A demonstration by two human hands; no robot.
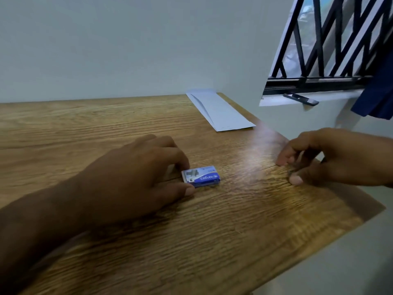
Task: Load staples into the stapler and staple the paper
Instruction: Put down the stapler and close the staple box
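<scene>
A small blue and white staple box (202, 177) lies on the wooden table (127, 124), near its middle. My left hand (140, 173) grips the box's left end between thumb and fingers, and a bit of white inner tray (170, 170) shows under the fingers. My right hand (331, 156) hovers at the table's right edge, fingers curled and pinched on a small dark strip (291, 171) that is too blurred to name. A folded white paper (219, 111) lies at the far right corner of the table. I see no stapler on the table.
A dark flat object (301, 99) rests on the white window sill beyond the table's right corner. A barred window (331, 39) and a blue cloth (376, 99) are at the right. The wall runs along the table's far edge.
</scene>
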